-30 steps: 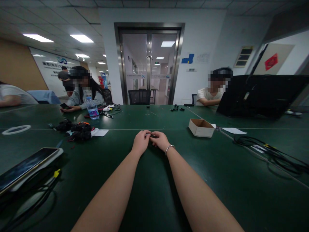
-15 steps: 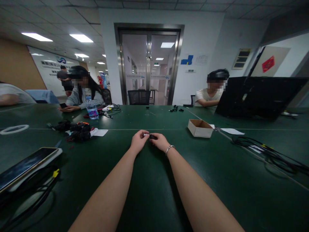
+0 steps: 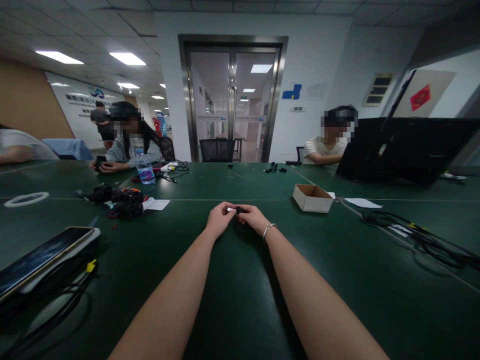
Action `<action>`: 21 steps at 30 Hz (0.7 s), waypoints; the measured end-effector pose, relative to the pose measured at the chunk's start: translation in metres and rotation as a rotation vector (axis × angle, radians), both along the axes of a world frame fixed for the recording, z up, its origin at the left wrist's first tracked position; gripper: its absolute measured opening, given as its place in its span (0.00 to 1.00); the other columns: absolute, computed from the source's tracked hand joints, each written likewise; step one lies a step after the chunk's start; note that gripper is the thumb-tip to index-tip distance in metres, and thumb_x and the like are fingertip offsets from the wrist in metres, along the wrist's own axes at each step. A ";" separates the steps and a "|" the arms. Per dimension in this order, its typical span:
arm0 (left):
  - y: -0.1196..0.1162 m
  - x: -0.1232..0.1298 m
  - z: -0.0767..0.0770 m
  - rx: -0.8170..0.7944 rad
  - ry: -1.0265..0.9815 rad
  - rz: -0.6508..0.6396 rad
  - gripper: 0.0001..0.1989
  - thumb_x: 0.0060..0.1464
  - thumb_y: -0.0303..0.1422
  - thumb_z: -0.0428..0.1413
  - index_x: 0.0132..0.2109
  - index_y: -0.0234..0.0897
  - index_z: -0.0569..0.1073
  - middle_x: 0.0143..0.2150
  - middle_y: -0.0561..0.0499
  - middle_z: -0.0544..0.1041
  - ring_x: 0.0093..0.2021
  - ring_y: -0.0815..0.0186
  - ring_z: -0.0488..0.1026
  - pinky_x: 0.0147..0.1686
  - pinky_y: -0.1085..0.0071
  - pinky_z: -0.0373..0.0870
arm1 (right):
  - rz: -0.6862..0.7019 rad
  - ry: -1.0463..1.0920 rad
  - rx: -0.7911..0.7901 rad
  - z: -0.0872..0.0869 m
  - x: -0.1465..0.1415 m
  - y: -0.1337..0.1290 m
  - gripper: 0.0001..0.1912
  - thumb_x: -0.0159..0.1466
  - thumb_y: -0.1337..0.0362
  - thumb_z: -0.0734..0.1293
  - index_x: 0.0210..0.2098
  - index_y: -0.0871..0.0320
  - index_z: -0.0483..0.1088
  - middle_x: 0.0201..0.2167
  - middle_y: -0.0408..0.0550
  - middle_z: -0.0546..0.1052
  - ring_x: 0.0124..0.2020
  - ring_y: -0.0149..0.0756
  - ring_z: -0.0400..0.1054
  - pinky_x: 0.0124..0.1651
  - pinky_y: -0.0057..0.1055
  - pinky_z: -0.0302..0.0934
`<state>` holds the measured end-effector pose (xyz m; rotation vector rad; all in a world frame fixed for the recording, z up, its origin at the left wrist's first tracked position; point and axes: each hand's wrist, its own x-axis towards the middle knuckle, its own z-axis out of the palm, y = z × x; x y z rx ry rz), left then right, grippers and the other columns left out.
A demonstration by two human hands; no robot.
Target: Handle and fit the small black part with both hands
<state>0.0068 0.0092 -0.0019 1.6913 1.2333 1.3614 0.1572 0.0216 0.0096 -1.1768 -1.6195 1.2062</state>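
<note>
Both hands meet over the middle of the green table (image 3: pixel 240 280). My left hand (image 3: pixel 219 218) pinches a small silvery piece (image 3: pixel 231 210) between thumb and fingers. A small dark piece (image 3: pixel 239 210) is gripped by my right hand (image 3: pixel 254 219), which has a metal bracelet at the wrist. The two pieces are end to end between the fingertips; whether they are joined is too small to tell. Beyond the hands to the right stands an open cardboard box (image 3: pixel 312 199).
A phone (image 3: pixel 45 255) and black cables (image 3: pixel 56 300) lie at left, near a dark bundle (image 3: pixel 125 200) and a bottle (image 3: pixel 144 167). More cables (image 3: pixel 420 240) and a monitor (image 3: pixel 405 150) are at right. People sit across the table, left and right.
Both hands have shifted slightly to the right, and the silvery and dark pieces now look closer together. The view has also moved slightly.
</note>
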 end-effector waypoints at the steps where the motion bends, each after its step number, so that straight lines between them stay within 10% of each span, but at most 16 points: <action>1: -0.001 0.000 0.001 0.014 0.002 0.022 0.07 0.51 0.31 0.57 0.39 0.36 0.74 0.37 0.49 0.77 0.36 0.66 0.74 0.40 0.70 0.70 | 0.004 -0.021 -0.002 0.001 0.000 0.000 0.25 0.55 0.80 0.62 0.51 0.65 0.70 0.19 0.39 0.70 0.19 0.24 0.62 0.23 0.20 0.58; 21: -0.002 -0.001 -0.001 0.001 -0.032 0.053 0.08 0.51 0.29 0.57 0.40 0.35 0.74 0.38 0.48 0.77 0.36 0.66 0.73 0.40 0.70 0.69 | 0.021 0.488 -0.170 0.006 0.012 -0.008 0.18 0.58 0.78 0.65 0.48 0.64 0.69 0.27 0.45 0.72 0.24 0.28 0.68 0.28 0.22 0.66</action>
